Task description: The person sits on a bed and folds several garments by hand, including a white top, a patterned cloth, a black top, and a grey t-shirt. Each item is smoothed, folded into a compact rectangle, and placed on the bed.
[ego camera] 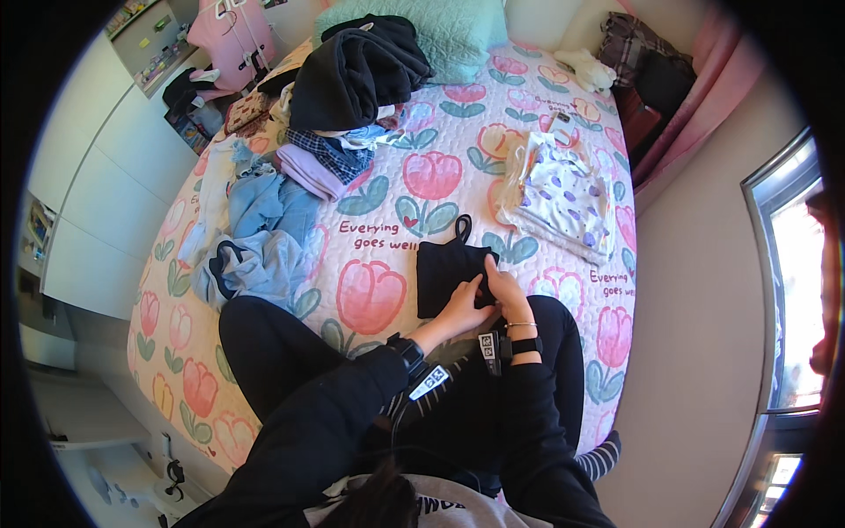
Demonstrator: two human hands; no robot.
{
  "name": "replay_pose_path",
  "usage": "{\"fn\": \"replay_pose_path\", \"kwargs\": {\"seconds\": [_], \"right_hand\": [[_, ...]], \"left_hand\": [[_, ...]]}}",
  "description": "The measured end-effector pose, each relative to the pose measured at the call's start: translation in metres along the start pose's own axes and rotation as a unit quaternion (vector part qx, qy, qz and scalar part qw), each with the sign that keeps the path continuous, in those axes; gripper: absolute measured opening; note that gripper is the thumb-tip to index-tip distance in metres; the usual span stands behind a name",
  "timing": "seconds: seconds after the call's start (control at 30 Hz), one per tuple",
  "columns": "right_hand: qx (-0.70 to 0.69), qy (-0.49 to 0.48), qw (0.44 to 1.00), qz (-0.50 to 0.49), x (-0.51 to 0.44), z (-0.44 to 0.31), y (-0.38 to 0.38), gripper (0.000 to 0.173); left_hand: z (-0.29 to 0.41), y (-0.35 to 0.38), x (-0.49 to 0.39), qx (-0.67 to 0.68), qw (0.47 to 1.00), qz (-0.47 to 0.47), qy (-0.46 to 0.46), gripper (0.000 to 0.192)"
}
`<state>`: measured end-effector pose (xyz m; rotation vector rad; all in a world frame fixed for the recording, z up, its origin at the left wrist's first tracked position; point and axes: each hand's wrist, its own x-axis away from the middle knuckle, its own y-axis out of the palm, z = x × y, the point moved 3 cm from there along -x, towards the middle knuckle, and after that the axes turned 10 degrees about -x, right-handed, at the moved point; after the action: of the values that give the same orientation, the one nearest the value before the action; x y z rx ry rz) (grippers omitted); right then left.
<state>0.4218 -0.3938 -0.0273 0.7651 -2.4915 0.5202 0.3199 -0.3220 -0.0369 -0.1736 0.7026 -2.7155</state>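
A black garment (441, 280), folded into a rough square with a thin strap looping up at its top, lies on the quilted bedspread (376, 257) in front of my crossed legs. My left hand (467, 307) rests over its lower right part, thumb and forefinger at the fabric. Along the right edge, my right hand (507, 287) grips the cloth, its thumb on top and pointing away from me. The fingers of the two hands nearly meet, and the cloth between them is partly hidden.
Left of me lie a grey garment (264, 264), blue denim (270, 201) and a lilac folded cloth (307, 171). A black clothing heap (360, 72) sits by the green pillow (455, 39). To the right is a spotted white garment (568, 195) on clear plastic.
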Motion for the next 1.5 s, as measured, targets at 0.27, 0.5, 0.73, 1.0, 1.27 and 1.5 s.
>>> {"fn": "replay_pose_path", "kwargs": {"seconds": [0.27, 0.5, 0.73, 1.0, 1.27, 1.5], "right_hand": [[0.11, -0.029, 0.993, -0.012, -0.015, 0.003, 0.019, 0.068], [-0.171, -0.067, 0.98, -0.074, 0.012, -0.021, 0.025, 0.044], [-0.279, -0.089, 0.951, -0.099, 0.043, -0.061, 0.0, 0.027], [-0.274, -0.156, 0.949, 0.02, 0.03, -0.13, -0.117, 0.019], [-0.407, -0.205, 0.89, -0.012, -0.043, -0.176, -0.184, 0.025], [-0.047, -0.101, 0.972, 0.207, -0.111, -0.087, -0.206, 0.049]], "left_hand": [[-0.004, -0.065, 0.066, 0.112, 0.985, -0.09, -0.091, 0.047], [-0.032, -0.144, 0.126, 0.195, 0.957, 0.018, -0.215, 0.032], [-0.049, -0.244, 0.173, 0.124, 0.961, 0.189, -0.159, 0.024], [-0.062, -0.316, 0.227, -0.186, 0.887, 0.416, -0.075, 0.015], [-0.071, -0.31, 0.224, -0.203, 0.878, 0.422, -0.098, 0.011], [-0.07, -0.307, 0.218, -0.217, 0.873, 0.427, -0.095, 0.009]]}}
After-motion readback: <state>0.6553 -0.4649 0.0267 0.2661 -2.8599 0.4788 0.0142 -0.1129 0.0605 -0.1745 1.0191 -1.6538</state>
